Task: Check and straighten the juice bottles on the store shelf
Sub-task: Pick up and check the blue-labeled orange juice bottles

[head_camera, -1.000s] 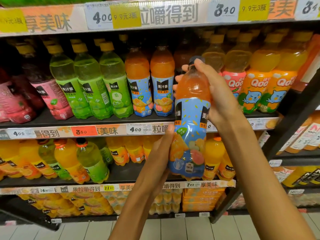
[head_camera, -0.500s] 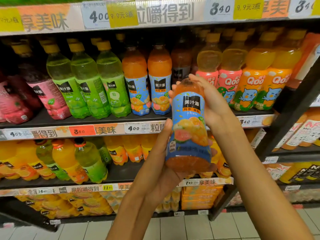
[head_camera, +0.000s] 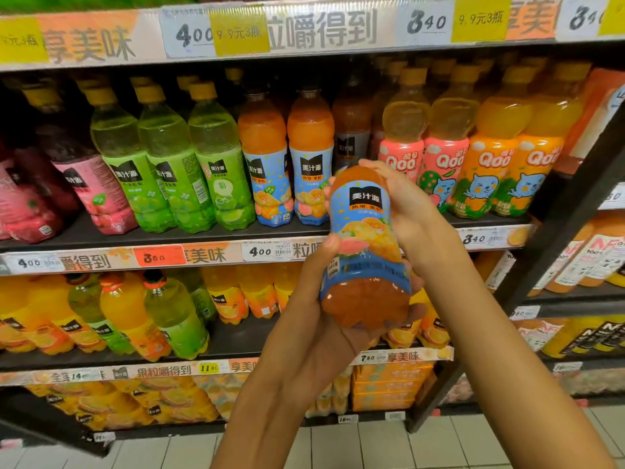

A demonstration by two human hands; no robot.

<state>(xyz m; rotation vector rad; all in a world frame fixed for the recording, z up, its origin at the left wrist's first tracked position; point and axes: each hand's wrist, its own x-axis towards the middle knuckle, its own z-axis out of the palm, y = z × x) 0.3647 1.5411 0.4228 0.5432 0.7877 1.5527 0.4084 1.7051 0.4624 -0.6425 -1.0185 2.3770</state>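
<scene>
Change: the orange juice bottle (head_camera: 365, 245), upright a second ago, now tips cap-away, base toward the camera.
Hands: left hand (head_camera: 314, 319) cups the base; right hand (head_camera: 406, 211) wraps the top.
Meaning: likely base inspection; the shelf (head_camera: 203, 236) gap awaits its return.

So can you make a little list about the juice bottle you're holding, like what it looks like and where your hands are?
held bottle: orange juice bottle with blue label, tilted with its bottom toward the camera
left hand: cupped under its base
right hand: around its top end
cap: hidden
matching bottles: two bottles with blue labels upright on the shelf behind
neighbours: green bottles, Qoo bottles
</scene>
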